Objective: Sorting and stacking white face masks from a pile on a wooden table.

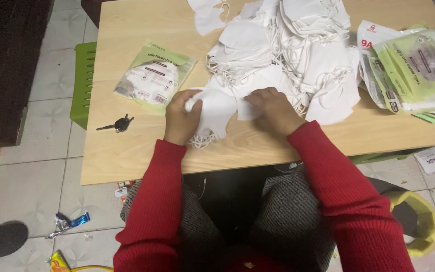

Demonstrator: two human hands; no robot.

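My left hand and my right hand both grip a small stack of white face masks near the front edge of the light wooden table. White ear loops hang below the stack by my left wrist. Just behind my hands lies a large heap of loose white masks. A filled green-and-clear mask packet lies flat to the left of my left hand. Both my sleeves are red.
A pile of green mask packets lies at the table's right. Dark keys rest at the table's left front. A green plastic stool stands left of the table, a yellow bin lower right, and litter lies on the tiled floor.
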